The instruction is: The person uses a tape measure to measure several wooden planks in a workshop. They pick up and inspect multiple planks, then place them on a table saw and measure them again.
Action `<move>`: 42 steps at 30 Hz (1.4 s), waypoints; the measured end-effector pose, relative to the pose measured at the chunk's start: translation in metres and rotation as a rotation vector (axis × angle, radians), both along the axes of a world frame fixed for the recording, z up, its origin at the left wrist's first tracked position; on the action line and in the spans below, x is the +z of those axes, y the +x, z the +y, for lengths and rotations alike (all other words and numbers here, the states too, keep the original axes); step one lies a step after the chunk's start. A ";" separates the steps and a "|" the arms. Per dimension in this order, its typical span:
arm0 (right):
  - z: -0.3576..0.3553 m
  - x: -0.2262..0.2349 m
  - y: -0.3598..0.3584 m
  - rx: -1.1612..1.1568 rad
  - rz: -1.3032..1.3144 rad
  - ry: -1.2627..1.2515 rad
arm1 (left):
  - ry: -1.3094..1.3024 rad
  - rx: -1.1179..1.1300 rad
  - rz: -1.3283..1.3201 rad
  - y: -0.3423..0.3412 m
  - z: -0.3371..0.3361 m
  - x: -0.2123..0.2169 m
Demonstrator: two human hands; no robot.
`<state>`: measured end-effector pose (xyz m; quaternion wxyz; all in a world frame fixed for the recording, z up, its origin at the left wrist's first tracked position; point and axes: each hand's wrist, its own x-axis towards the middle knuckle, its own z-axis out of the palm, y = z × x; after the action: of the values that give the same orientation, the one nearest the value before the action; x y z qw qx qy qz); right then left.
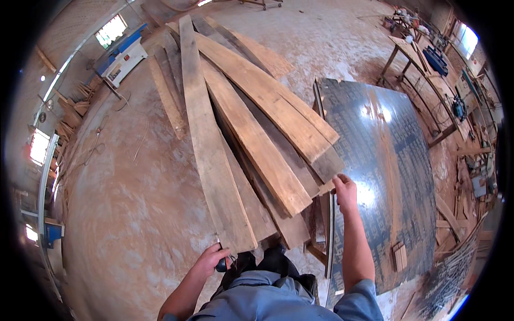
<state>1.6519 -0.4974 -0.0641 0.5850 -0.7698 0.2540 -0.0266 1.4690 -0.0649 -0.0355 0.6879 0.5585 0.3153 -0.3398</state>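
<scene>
A loose stack of rough wooden planks [241,134] lies fanned across the dusty floor, near ends raised just in front of the person's dark shoes. To its right lies a large dark glossy plywood sheet [385,176], its left edge close against the stack. The planks rest crossed and uneven, so a pull on one could likely send its neighbours sliding onto feet or fingers, and splintered ends could cut bare skin. The right hand [345,188] is curled shut on the end of a short plank at the stack's right edge. The left hand [213,260] is closed round a small dark object, touching the nearest plank's end; what it is cannot be told
</scene>
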 end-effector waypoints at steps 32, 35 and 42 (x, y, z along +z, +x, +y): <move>0.013 0.035 0.135 -0.012 0.012 0.282 | -0.180 0.416 -0.227 -0.027 0.013 0.083; 0.030 0.039 0.116 -0.025 -0.015 0.340 | -0.192 0.373 -0.230 -0.029 0.024 0.103; 0.064 0.036 0.085 0.221 0.050 0.159 | -0.047 0.420 -0.280 -0.029 0.024 0.152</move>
<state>1.7372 -0.4333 -0.0285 0.6371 -0.7447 0.1833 0.0774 1.4400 -0.0404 0.1162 0.7932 0.5061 0.3181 -0.1160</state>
